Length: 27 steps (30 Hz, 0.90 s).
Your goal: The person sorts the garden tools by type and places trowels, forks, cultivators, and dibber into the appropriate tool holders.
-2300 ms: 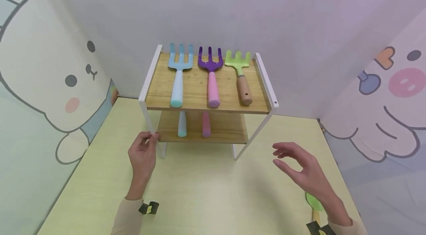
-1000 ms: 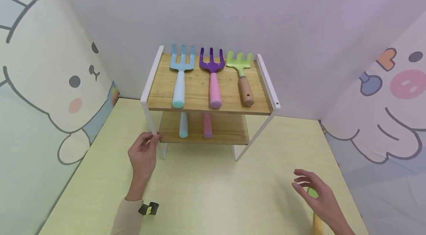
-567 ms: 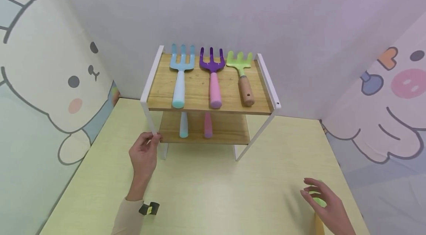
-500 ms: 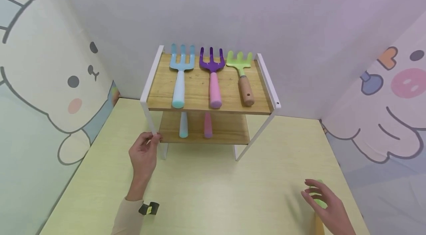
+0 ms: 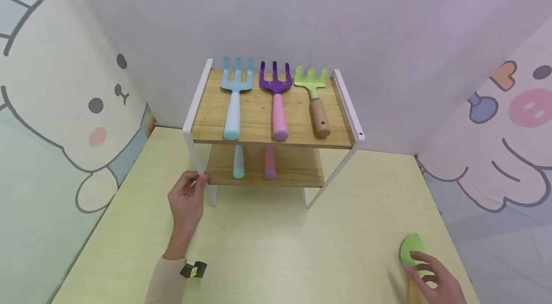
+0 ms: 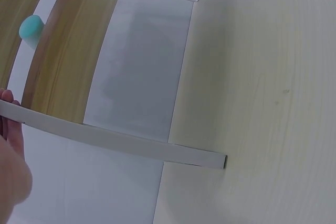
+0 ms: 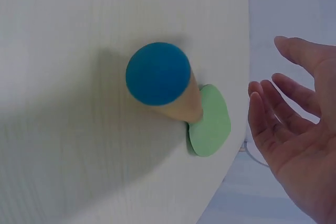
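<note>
My left hand pinches the white front-left post of a two-tier rack, level with the lower shelf. At the lower right, my right hand hovers over a green-bladed garden trowel lying on the table, covering part of it. Its fingers are loosely bent with nothing between them. In the right wrist view the right hand is apart from the trowel, whose yellowish handle ends in a blue cap. On the rack's top board lie a light blue hand fork, a purple-and-pink fork and a green fork with a wooden handle.
On the lower board, a pale blue handle and a pink handle stick out; their far ends are hidden under the top board. Cartoon-printed curtains hang at both sides, with a plain wall behind.
My right hand has moved down and to the right, from beside the rack to over the trowel, whose blade now shows more. The left hand stays on the post.
</note>
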Each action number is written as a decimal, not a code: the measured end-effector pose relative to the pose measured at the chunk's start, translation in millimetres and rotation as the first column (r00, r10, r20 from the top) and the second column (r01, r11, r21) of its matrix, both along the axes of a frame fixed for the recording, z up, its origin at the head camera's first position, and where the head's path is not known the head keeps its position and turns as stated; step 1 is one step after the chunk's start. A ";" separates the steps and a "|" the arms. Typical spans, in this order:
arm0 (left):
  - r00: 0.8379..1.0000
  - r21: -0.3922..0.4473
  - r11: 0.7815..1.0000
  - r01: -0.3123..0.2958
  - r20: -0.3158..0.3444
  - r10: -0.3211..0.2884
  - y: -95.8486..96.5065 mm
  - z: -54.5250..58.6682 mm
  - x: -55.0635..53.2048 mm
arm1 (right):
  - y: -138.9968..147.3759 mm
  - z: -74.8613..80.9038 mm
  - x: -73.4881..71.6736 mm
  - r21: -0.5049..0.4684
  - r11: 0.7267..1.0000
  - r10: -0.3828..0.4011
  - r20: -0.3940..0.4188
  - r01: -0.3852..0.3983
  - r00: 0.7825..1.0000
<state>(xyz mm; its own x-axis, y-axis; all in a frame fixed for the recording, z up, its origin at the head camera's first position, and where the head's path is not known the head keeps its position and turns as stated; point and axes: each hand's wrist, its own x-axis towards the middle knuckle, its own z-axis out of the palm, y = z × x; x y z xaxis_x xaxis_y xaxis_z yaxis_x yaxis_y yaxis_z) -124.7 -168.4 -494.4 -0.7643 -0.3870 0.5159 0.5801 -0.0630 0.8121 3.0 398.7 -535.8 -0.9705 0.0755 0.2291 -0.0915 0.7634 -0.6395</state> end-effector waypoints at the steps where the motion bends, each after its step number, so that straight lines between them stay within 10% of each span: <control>1: 1.000 -0.006 1.000 -0.006 0.003 0.006 0.2 0.2 0.1 | 1.2 -1.8 2.2 0.002 1.000 -0.014 0.006 0.014 1.000; 8: 1.000 -0.003 1.000 -0.012 0.008 0.012 0.2 1.4 1.9 | 8.8 -4.8 13.9 0.032 0.987 -0.162 0.201 0.159 0.966; 16: 1.000 0.024 1.000 0.006 -0.009 -0.005 0.0 1.1 2.5 | 27.6 -10.2 8.8 0.003 0.980 -0.159 0.620 0.200 0.769; 20: 1.000 0.024 1.000 0.006 -0.006 -0.005 -0.4 0.8 2.4 | 32.3 -16.6 8.6 0.030 0.988 -0.140 0.608 0.153 0.781; 27: 1.000 0.007 1.000 -0.004 -0.003 0.004 -0.2 1.8 2.3 | 41.8 -30.1 11.4 0.030 0.987 -0.137 0.655 0.156 0.743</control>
